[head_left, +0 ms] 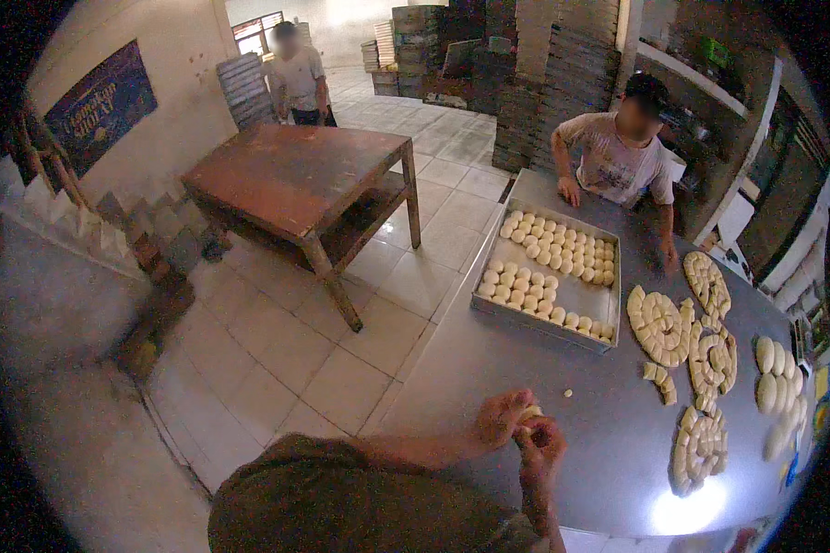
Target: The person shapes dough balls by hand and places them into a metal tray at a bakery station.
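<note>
My left hand (pixel 503 420) and my right hand (pixel 539 450) meet over the near side of the grey worktable (pixel 452 378). Their fingers close round a small piece of pale dough (pixel 531 413), partly hidden by the fingers. A tiny dough scrap (pixel 568 394) lies on the table just beyond them. Farther off is a large metal tray (pixel 581 296) with rows of round dough balls (pixel 520 293) and a bare strip between the groups. To the right lie cut dough strips wound in coils (pixel 659 329), with a short row of cut pieces (pixel 660 382) beside them.
Several smooth oval dough pieces (pixel 776 376) sit at the table's right. Across the table stands a co-worker (pixel 613 152), one hand near the tray, the other near the coils. A brown wooden table (pixel 295 175) stands at the left; another person (pixel 297 78) is behind it. Tray stacks (pixel 576 74) rise behind.
</note>
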A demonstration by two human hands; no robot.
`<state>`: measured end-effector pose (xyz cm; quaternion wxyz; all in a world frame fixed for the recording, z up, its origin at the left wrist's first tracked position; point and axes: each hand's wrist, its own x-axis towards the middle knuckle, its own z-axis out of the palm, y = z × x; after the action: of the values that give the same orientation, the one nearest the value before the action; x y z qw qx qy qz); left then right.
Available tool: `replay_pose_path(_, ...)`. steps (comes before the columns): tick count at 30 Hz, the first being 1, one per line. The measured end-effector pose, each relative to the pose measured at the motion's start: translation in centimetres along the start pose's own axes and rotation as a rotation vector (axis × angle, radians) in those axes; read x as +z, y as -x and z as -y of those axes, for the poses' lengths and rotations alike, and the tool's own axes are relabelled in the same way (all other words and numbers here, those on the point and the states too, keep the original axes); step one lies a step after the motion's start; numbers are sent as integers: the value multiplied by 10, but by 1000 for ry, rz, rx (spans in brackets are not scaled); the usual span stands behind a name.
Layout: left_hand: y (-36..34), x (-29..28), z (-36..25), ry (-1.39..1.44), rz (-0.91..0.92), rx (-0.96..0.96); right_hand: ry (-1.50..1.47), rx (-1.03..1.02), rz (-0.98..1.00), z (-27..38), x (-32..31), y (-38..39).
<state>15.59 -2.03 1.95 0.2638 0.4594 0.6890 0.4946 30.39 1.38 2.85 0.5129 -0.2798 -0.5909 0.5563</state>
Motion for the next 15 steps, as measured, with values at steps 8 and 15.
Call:
replay_pose_path(8,31,-144,92,-544,170,126,676,119,-285,26,-140,20)
replay_pose_path(15,-34,-65,53,-691,-6,211,1429,276,59,-15,-112,-11)
